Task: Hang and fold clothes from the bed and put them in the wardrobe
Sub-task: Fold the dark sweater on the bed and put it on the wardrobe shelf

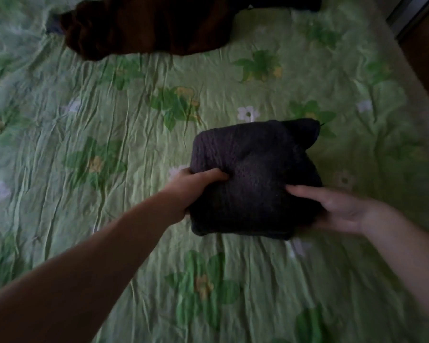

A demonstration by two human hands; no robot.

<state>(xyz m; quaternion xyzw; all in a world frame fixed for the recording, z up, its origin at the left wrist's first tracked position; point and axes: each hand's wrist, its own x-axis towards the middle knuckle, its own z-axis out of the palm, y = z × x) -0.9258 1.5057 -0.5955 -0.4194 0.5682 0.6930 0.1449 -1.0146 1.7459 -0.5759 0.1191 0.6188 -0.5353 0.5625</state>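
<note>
- A folded dark knitted garment [255, 179] is being held just above the green flowered bed sheet [109, 134], right of the middle of the bed; whether its underside is touching the sheet cannot be told.
- The garment's left edge is being gripped by the left hand [193, 186], thumb lying on top and fingers hidden beneath.
- The right edge is being supported by the right hand [337, 206], fingers lying fairly straight along the side and the thumb resting on the knit; how much is being carried from below cannot be told.
- The fold is judged to be at risk of opening while the bundle is being carried, since the far corner [305, 129] is being left unsupported and is sticking out.
- A bulky, soft knit is likely to be sagging between the two hands; with the right side being only lightly supported, it could be slipping out on that side.
- A brown garment [139, 26] is lying crumpled at the far side of the bed, well apart, not yet dealt with.
</note>
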